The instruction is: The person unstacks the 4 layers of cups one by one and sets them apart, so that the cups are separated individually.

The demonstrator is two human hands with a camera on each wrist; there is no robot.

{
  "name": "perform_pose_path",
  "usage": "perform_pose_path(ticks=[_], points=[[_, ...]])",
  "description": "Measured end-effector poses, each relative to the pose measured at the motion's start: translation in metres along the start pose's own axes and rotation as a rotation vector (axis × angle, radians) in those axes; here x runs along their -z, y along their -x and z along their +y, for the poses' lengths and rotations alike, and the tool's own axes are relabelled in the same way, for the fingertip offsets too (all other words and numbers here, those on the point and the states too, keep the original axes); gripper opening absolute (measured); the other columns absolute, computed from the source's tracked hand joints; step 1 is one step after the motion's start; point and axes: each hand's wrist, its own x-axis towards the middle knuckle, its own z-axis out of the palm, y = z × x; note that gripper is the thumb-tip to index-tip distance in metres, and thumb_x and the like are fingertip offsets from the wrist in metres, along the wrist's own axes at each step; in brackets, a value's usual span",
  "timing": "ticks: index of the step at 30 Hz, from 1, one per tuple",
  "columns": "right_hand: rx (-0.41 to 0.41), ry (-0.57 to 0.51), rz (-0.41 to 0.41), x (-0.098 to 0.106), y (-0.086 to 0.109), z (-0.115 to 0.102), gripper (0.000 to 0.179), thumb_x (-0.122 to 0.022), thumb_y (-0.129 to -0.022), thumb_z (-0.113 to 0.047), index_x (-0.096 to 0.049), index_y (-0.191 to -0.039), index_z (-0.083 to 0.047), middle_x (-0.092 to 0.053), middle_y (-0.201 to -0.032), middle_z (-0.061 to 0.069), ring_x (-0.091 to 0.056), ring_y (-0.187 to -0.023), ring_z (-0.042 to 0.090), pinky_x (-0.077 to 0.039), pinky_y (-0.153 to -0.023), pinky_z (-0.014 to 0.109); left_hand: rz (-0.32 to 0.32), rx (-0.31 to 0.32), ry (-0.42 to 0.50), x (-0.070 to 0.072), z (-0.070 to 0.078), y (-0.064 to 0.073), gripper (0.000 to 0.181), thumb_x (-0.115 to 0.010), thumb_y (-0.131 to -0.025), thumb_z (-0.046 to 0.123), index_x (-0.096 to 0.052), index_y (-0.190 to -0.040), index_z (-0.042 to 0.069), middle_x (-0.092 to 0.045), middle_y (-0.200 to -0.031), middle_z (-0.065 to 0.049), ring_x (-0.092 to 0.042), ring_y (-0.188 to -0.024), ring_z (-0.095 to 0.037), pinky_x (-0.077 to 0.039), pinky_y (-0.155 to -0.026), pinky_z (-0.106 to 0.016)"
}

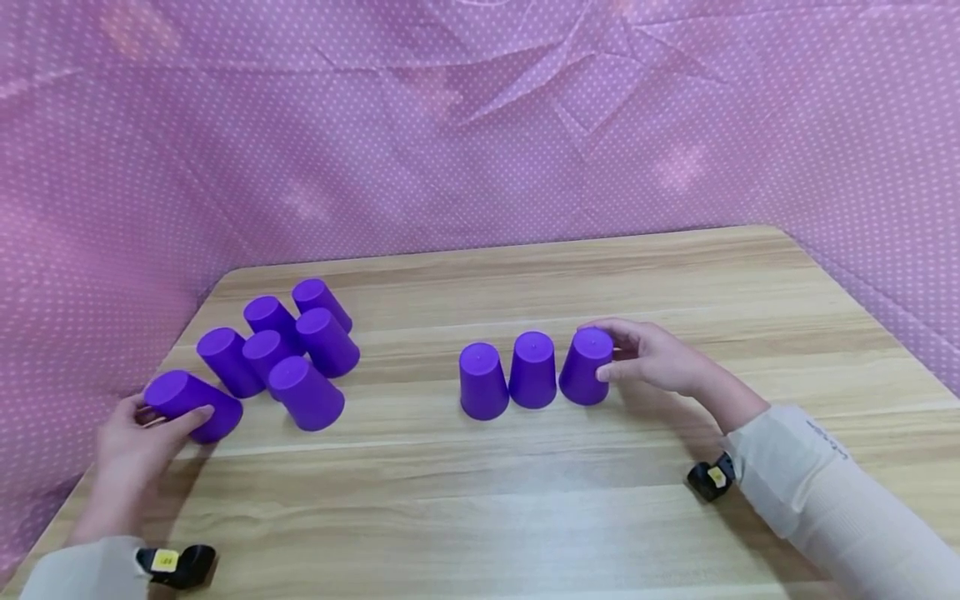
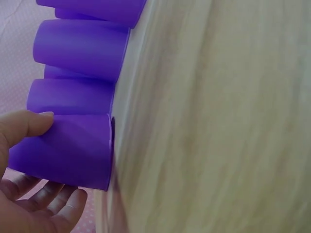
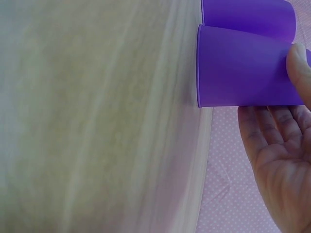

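Upside-down purple plastic cups stand on the wooden table (image 1: 480,517). My left hand (image 1: 135,446) grips the nearest cup (image 1: 193,406) of the left group, thumb on one side and fingers on the other. In the left wrist view this cup (image 2: 63,150) has its rim right at the tabletop, beside a neighbouring cup (image 2: 73,95). My right hand (image 1: 652,358) holds the right-end cup (image 1: 583,375) of a row of three, thumb in front and fingers behind. Beside it are the middle cup (image 1: 533,375) and the left-end cup (image 1: 483,387).
Several more purple cups, including a front one (image 1: 309,400) and a far one (image 1: 324,304), stand clustered at the table's left. A pink polka-dot cloth (image 1: 465,167) hangs around the back and sides. Black wrist cameras (image 1: 708,481) are strapped to both forearms.
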Motion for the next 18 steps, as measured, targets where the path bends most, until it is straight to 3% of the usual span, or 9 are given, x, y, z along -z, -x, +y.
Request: perform_pose_path(ticks=[1, 4, 8, 11, 13, 15, 18], points=[[0.0, -0.002, 0.001, 0.0, 0.0, 0.0, 0.058, -0.068, -0.082, -0.007, -0.042, -0.134, 0.0, -0.058, -0.122, 0.018, -0.053, -0.114, 0.028, -0.04, -0.102, 0.048, -0.005, 0.004, 0.0, -0.001, 0.001, 0.0, 0.089, -0.067, -0.083, 0.037, -0.017, -0.144, -0.006, -0.037, -0.135, -0.029, -0.045, -0.086, -0.006, -0.043, -0.094, -0.038], [0.001, -0.001, 0.003, 0.0, 0.001, 0.0, 0.058, -0.068, -0.082, -0.008, -0.043, -0.134, 0.0, -0.058, -0.121, 0.017, -0.054, -0.113, 0.026, -0.041, -0.1, 0.044, -0.009, 0.001, 0.021, -0.003, -0.001, -0.001, 0.089, -0.069, -0.082, 0.036, -0.02, -0.142, -0.006, -0.041, -0.131, -0.027, -0.043, -0.079, 0.004, -0.046, -0.085, -0.023], [-0.002, 0.006, 0.009, -0.001, 0.0, 0.001, 0.058, -0.068, -0.082, -0.008, -0.043, -0.134, 0.0, -0.058, -0.121, 0.016, -0.054, -0.112, 0.023, -0.043, -0.099, 0.04, -0.005, -0.027, 0.065, -0.006, -0.006, -0.001, 0.081, -0.073, -0.079, 0.032, -0.029, -0.136, -0.005, -0.05, -0.113, -0.014, -0.042, -0.072, 0.012, -0.04, -0.062, -0.006], [-0.005, 0.007, 0.011, -0.001, 0.0, 0.001, 0.059, -0.068, -0.082, -0.008, -0.042, -0.134, -0.001, -0.058, -0.122, 0.017, -0.054, -0.113, 0.026, -0.043, -0.099, 0.043, -0.014, -0.048, 0.089, -0.007, -0.01, -0.002, 0.072, -0.074, -0.079, 0.03, -0.035, -0.131, 0.0, -0.049, -0.106, -0.007, -0.044, -0.072, 0.012, -0.041, -0.062, -0.005], [-0.008, 0.002, 0.008, -0.001, 0.001, 0.001, 0.059, -0.067, -0.082, -0.009, -0.042, -0.135, -0.001, -0.058, -0.122, 0.017, -0.054, -0.113, 0.028, -0.043, -0.099, 0.045, -0.024, -0.056, 0.09, -0.007, -0.012, -0.004, 0.072, -0.074, -0.079, 0.03, -0.034, -0.131, 0.0, -0.049, -0.109, -0.008, -0.044, -0.073, 0.013, -0.042, -0.063, -0.005], [-0.013, -0.003, 0.006, -0.001, 0.0, 0.0, 0.059, -0.067, -0.082, -0.009, -0.042, -0.135, -0.002, -0.057, -0.122, 0.017, -0.054, -0.114, 0.03, -0.043, -0.099, 0.046, -0.038, -0.033, 0.115, -0.007, -0.013, -0.005, 0.077, -0.074, -0.079, 0.031, -0.03, -0.135, 0.002, -0.045, -0.114, -0.01, -0.043, -0.077, 0.011, -0.042, -0.064, -0.006], [-0.021, -0.009, 0.002, -0.001, 0.0, 0.0, 0.059, -0.068, -0.082, -0.009, -0.042, -0.135, -0.002, -0.057, -0.122, 0.016, -0.054, -0.114, 0.029, -0.042, -0.099, 0.045, -0.008, -0.02, 0.112, -0.004, -0.011, -0.005, 0.086, -0.073, -0.079, 0.033, -0.023, -0.142, 0.003, -0.042, -0.122, -0.013, -0.043, -0.084, 0.007, -0.041, -0.066, -0.004]])
